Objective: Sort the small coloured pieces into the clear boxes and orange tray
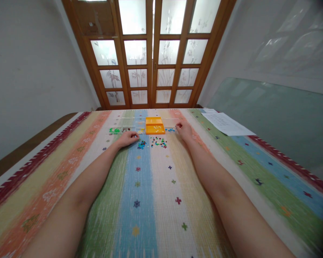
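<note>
Forearms [220,179], two, bare, extended over the cloth; with the orange box as clock centre, my left comes in between seven and eight, my right between four and five.
Tablecloth [165,218], woven-looking, striped in green, blue, white, cream and orange, dark red toward its edges; small star, cross and leaf motifs.
Orange box [155,120], one, smooth plastic by its look, rectangular, standing open, a raised panel at its back; small pale pieces [157,128] in its front part.
Clear tray [118,133], transparent, long and compartmented, at nine o'clock beside the box: green pieces [114,130], dark red pieces [126,129] and yellow pieces [141,131], in separate groups.
Blue pieces [170,130], at three o'clock, between the box and my right hand.
Blue-green heap [142,144], small, dense, on the cloth at seven o'clock.
Mixed pieces [158,142], loosely scattered at six o'clock: red, green, blue, pale; individual shapes too small to tell.
Left hand [129,138], at eight o'clock, low by the tray's near edge, fingers curled, thumb and fingertips close; I cannot tell whether they pinch anything.
Right hand [184,130], at three o'clock, fingers bent inward, tips near the blue pieces; whether something is pinched, I cannot tell.
Paper sheets [226,123], white, flat, farther out at three o'clock.
Doors [152,71], brown wood, frosted panes with plant designs, at twelve.
</note>
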Motion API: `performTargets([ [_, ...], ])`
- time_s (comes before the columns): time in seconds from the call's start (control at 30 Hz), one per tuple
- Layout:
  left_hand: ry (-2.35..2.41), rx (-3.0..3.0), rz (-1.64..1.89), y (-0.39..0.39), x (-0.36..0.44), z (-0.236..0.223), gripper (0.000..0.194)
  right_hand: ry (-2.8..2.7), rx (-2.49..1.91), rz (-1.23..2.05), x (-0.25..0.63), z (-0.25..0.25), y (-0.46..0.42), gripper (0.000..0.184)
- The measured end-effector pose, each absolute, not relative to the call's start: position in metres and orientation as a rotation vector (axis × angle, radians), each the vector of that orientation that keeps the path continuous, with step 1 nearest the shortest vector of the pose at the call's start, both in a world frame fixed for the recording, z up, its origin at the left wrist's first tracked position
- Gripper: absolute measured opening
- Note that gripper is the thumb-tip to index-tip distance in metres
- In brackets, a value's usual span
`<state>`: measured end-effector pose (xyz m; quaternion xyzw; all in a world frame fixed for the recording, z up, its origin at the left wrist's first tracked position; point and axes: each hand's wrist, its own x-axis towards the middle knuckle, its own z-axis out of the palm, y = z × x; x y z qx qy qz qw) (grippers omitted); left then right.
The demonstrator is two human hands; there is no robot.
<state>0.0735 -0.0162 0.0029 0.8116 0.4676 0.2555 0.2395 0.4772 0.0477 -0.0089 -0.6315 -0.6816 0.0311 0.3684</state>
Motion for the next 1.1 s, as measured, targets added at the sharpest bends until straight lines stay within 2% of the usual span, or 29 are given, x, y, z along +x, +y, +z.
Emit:
performTargets([
  [0.7, 1.393, 2.230, 0.793, -0.010, 0.066, -0.001, 0.032, -1.749, -1.713, 0.117, 0.483, -0.020, 0.051, 0.018],
  [1.1, 1.952, 1.773, 1.347, -0.001, 0.035, 0.004, 0.033, -1.726, -1.667, 0.035, 0.475, -0.016, 0.046, 0.019],
])
